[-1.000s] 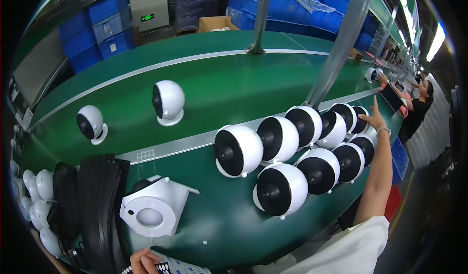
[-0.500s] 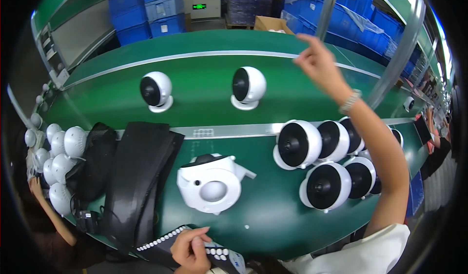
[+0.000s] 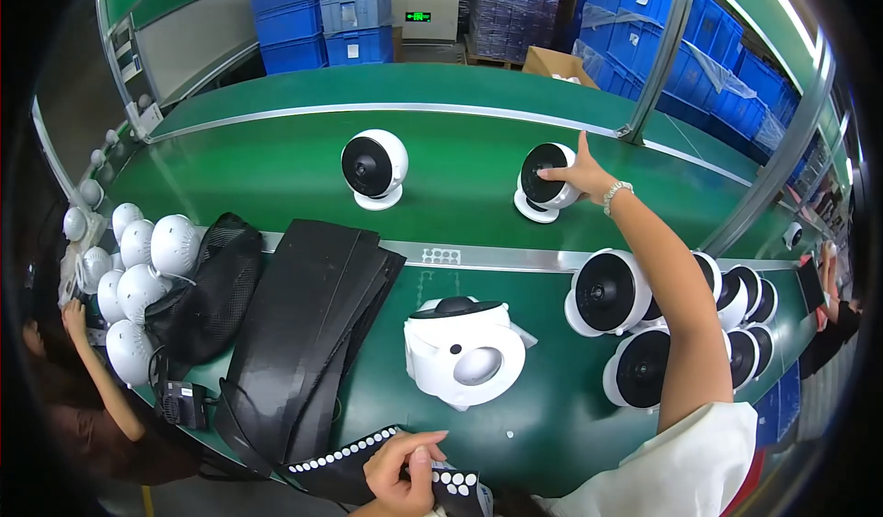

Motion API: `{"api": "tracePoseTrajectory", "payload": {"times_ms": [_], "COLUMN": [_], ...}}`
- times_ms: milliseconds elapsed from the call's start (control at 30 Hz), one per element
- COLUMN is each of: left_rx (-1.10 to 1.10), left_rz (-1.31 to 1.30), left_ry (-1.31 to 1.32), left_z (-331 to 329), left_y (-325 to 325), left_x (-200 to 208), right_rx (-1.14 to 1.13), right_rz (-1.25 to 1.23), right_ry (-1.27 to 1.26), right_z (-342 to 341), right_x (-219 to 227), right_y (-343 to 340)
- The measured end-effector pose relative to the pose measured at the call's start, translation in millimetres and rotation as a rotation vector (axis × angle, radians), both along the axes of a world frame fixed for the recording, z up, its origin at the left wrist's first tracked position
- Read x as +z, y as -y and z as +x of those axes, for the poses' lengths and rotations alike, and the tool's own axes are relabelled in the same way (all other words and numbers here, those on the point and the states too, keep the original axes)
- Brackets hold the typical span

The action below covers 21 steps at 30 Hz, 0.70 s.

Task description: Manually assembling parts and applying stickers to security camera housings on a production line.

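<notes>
My right hand (image 3: 578,178) reaches over the far green strip onto a white ball-shaped device (image 3: 562,195) with a black round front. Its thumb lies on the black front and its index finger sticks up; the other fingers are partly hidden behind the ball. A similar device (image 3: 390,169) stands to the left. Low in the middle, my left hand (image 3: 405,471) is closed with fingers curled, over a black strip (image 3: 340,469) dotted with white round pieces. Whatever its fingertips hold is hidden. A white moulded fixture (image 3: 432,361) with a round opening sits in front of it.
Several more ball devices (image 3: 607,292) stand in rows at right, partly behind my right forearm. Black sheets (image 3: 290,324), a black mesh bag (image 3: 216,287) and white dotted domes (image 3: 143,292) lie left. A co-worker's hand (image 3: 75,319) is at far left. Metal posts (image 3: 664,57) rise behind.
My right hand has come down from the air onto the right-hand ball device. The view has turned left, so things appear farther right. My left hand keeps its curled pose over the dotted strip.
</notes>
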State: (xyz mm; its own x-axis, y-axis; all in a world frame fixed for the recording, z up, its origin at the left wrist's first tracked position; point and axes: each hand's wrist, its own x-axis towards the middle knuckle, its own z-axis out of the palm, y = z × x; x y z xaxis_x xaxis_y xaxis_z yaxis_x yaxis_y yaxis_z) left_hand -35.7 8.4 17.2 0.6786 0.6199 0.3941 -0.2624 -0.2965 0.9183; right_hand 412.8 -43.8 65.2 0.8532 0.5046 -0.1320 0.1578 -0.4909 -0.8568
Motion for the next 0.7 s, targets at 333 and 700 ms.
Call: {"api": "tracePoseTrajectory", "payload": {"times_ms": [333,700], "left_rx": [-0.022,0.126], "left_rz": [-0.027,-0.097], "left_ry": [-0.077,-0.261], "left_z": [-0.4,-11.3], "left_y": [1.2,14.2], "left_x": [-6.9,-5.6], "right_rx": [0.566,-0.536], "right_rz": [0.833,1.036], "right_ry": [-0.535,0.509], "right_z": [-33.6,-212.3], "right_x": [69.7,119.2], "right_y": [108.0,389.4]}}
